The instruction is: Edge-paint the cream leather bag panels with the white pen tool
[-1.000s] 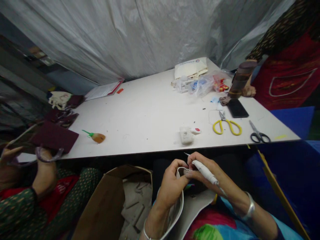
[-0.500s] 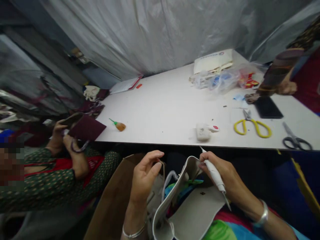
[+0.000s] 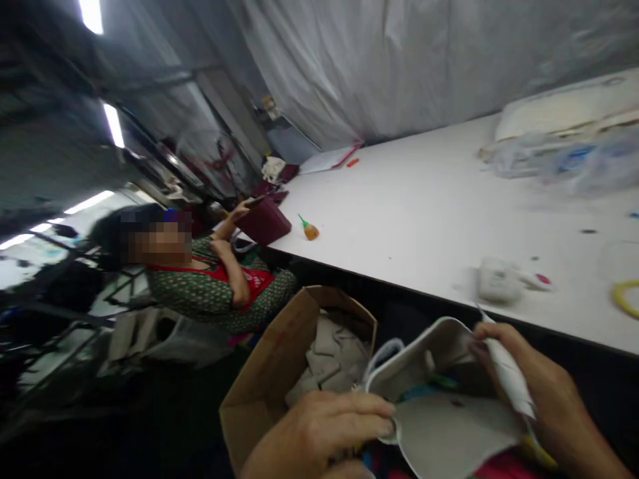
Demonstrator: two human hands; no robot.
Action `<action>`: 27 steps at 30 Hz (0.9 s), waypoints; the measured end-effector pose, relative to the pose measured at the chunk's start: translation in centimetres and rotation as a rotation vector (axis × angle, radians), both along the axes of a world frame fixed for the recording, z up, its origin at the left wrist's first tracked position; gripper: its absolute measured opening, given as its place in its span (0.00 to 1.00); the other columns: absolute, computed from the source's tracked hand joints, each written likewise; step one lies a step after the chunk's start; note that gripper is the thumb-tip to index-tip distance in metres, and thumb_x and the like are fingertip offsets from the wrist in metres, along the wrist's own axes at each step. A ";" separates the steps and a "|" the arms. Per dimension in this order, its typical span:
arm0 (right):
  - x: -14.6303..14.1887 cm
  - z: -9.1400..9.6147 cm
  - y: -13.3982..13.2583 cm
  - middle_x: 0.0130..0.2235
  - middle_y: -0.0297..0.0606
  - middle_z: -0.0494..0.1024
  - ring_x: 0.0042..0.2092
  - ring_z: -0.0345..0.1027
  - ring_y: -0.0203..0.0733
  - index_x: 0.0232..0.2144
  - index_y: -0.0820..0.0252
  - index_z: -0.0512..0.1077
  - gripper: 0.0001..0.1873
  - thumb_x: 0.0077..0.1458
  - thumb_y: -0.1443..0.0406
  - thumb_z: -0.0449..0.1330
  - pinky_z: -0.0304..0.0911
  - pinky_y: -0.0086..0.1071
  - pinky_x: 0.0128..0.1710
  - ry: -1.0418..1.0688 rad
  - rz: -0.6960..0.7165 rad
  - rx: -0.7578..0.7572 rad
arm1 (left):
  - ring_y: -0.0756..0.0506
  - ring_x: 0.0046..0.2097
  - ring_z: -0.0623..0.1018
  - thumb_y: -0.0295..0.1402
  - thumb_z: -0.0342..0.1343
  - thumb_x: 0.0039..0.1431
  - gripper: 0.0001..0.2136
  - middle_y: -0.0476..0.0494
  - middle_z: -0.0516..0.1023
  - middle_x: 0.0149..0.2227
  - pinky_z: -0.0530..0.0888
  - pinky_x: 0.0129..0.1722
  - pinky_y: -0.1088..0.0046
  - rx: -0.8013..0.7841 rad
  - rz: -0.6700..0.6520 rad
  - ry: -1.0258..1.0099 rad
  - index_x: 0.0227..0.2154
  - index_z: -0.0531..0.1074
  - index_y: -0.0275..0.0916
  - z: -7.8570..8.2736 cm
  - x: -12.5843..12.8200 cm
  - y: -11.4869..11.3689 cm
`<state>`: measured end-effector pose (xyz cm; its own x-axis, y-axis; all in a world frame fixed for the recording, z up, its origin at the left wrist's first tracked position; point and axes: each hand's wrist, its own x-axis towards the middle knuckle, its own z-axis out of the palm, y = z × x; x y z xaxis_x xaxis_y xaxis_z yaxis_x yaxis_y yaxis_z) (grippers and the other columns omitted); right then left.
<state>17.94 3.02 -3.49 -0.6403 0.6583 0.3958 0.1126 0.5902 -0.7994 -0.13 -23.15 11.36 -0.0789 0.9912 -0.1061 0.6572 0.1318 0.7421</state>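
Pale bag point(image 3: 459, 426): near side, just short of the tabletop point(image 3: 409, 213), mouth wide and facing up, with a small dark mark on the inner face of its near panel.
Left hand point(image 3: 319, 429): at the bag's left edge, fingers together and slightly bent, fingertips meeting the rim; the thumb is unclear, so how firmly it grips cannot be told.
Right hand point(image 3: 536, 372): at the bag's right edge, fingers closed around a white-handled tool point(image 3: 506, 372), fingertips at the rim.
White-handled tool: slanted, its thin tip pointing far and left past the fingers, the other end toward the wrist.
Cardboard box point(image 3: 269, 372): left of the bag, open, with pale pieces point(image 3: 334, 352) heaped inside.
Tabletop, near right: a white block point(image 3: 499, 279), a small white item with a red oval point(image 3: 536, 280) just beside it, and part of a yellow handle point(image 3: 626, 303) at the picture's edge.
Tabletop, far right: clear plastic bags point(image 3: 524, 159) in front of a cream package point(image 3: 554, 116).
Tabletop, left: an amber bottle with a green nozzle point(image 3: 310, 231) near the edge; papers point(image 3: 322, 161) farther off.
Co-worker point(image 3: 192, 296): at left, in a dotted green sleeve and red apron, both arms toward a maroon bag point(image 3: 264, 223).
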 end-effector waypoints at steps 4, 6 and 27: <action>0.4 0.7 -0.8 0.33 0.33 0.76 0.29 0.68 0.37 0.44 0.54 0.70 0.07 0.68 0.60 0.56 0.61 0.28 0.30 -0.101 -0.044 -0.008 | 0.40 0.55 0.83 0.26 0.60 0.63 0.21 0.40 0.83 0.55 0.80 0.54 0.66 0.203 0.121 0.319 0.58 0.76 0.47 -2.7 -0.9 -0.3; 0.2 1.0 -1.0 0.32 0.32 0.74 0.29 0.67 0.36 0.43 0.54 0.70 0.05 0.68 0.62 0.56 0.60 0.28 0.30 -0.098 -0.058 -0.024 | 0.43 0.54 0.83 0.24 0.59 0.64 0.18 0.39 0.83 0.53 0.81 0.53 0.69 0.309 0.147 0.438 0.55 0.76 0.43 -3.7 -0.9 0.4; -0.4 0.6 -0.7 0.32 0.30 0.72 0.30 0.64 0.37 0.44 0.54 0.68 0.09 0.61 0.69 0.57 0.57 0.29 0.32 -0.048 -0.003 -0.115 | 0.47 0.35 0.83 0.30 0.59 0.67 0.15 0.45 0.82 0.36 0.80 0.37 0.76 0.468 0.273 0.612 0.55 0.73 0.39 -6.6 -0.2 3.6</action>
<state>17.54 2.30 -2.87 -0.6547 0.6996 0.2862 0.1541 0.4942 -0.8556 -0.32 -19.51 4.74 -0.2337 0.8598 0.4541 0.9535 0.1112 0.2803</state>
